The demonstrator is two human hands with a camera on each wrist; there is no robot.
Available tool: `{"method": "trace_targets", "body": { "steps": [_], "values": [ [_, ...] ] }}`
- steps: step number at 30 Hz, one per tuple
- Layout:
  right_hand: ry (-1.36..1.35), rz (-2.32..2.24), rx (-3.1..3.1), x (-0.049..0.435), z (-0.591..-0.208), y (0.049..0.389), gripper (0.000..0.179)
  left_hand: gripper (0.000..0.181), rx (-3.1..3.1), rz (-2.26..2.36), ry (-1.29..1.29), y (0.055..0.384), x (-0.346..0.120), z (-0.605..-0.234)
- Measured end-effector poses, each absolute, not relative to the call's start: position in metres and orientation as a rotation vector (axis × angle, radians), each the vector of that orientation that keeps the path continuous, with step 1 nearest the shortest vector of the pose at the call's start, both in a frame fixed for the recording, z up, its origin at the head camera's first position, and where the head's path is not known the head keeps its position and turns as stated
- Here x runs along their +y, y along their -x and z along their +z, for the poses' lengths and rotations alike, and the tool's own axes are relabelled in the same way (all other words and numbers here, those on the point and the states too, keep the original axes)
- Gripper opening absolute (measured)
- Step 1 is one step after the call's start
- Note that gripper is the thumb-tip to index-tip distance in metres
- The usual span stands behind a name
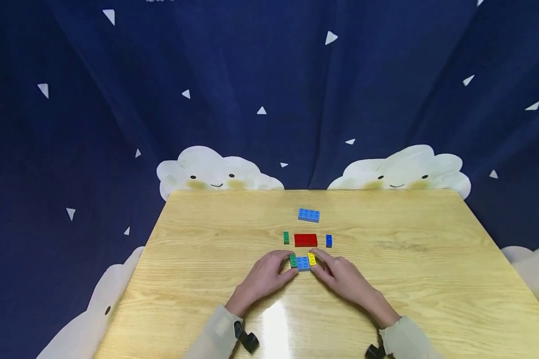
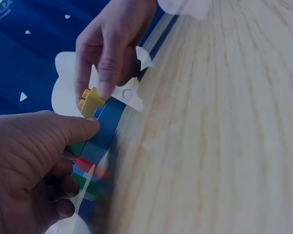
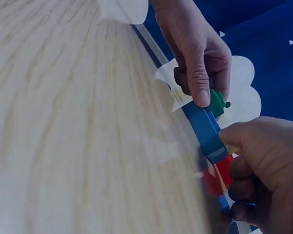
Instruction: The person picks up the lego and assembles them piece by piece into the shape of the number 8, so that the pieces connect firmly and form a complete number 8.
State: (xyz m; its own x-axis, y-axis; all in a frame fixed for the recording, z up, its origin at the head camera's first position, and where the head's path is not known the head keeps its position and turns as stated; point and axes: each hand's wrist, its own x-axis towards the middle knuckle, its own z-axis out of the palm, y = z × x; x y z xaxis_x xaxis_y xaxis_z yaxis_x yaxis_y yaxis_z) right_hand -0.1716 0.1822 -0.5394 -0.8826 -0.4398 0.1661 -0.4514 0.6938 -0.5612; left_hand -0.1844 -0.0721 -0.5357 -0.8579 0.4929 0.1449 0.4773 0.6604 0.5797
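Near the middle of the table a light blue toy building brick (image 1: 303,264) sits between two narrow bricks. At its left end my left hand (image 1: 266,273) pinches a green two-stud brick (image 1: 293,261) between thumb and fingers. A yellow two-stud brick (image 1: 312,259) at the right end is pinched by my right hand (image 1: 347,280). Seen from the left wrist, the yellow brick (image 2: 91,102) stands higher than the blue brick (image 2: 107,126). The green brick (image 3: 215,103) likewise sits above the blue one in the right wrist view. Whether the studs are fully pressed together, I cannot tell.
Just beyond the hands lies a red brick (image 1: 305,240), flanked by a small green brick (image 1: 286,238) and a small dark blue brick (image 1: 329,241). Farther back is a longer blue brick (image 1: 308,215). A dark blue curtain (image 1: 233,65) hangs behind the wooden table (image 1: 197,239).
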Motion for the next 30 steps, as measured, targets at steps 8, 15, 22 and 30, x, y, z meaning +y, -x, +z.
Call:
{"method": "trace_targets", "body": {
  "steps": [8,15,22,30],
  "values": [
    [-0.776,1.026,-2.848,0.181,-0.541,0.176,0.043,0.043,2.807,1.075,-0.792,0.187,-0.075,-0.531],
    [-0.726,1.047,-2.891,0.185,-0.541,0.175,0.043,0.037,2.77,1.144,-0.813,0.194,-0.073,-0.521],
    [-0.695,1.048,-2.9,0.191,-0.543,0.175,0.047,0.031,2.778,1.124,-0.835,0.212,-0.065,-0.516],
    [-0.677,1.029,-2.933,0.193,-0.542,0.175,0.049,0.032,2.875,0.985,-0.78,0.231,-0.06,-0.518]
  ]
}}
